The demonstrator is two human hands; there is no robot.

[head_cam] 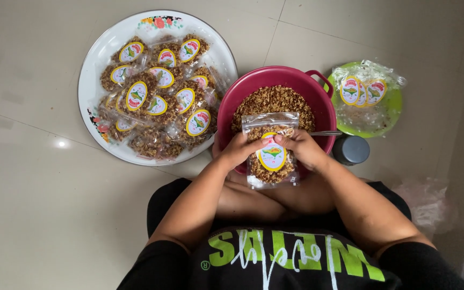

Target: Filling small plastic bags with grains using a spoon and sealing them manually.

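Both hands' grip (238, 149) (306, 149) on snack pouch (271, 156) over red basin (318, 102)

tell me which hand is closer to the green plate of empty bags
Right. The right hand grips the filled bag nearer the green plate; the left hand holds the bag's far side.

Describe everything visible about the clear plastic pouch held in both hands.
The clear plastic pouch is flat and rectangular, about two-thirds full of brown crumbly granules, with an oval yellow-rimmed sticker on its front. It is held upright over the dark pink plastic basin. The left hand and right hand pinch its sides near the middle; its top strip is empty.
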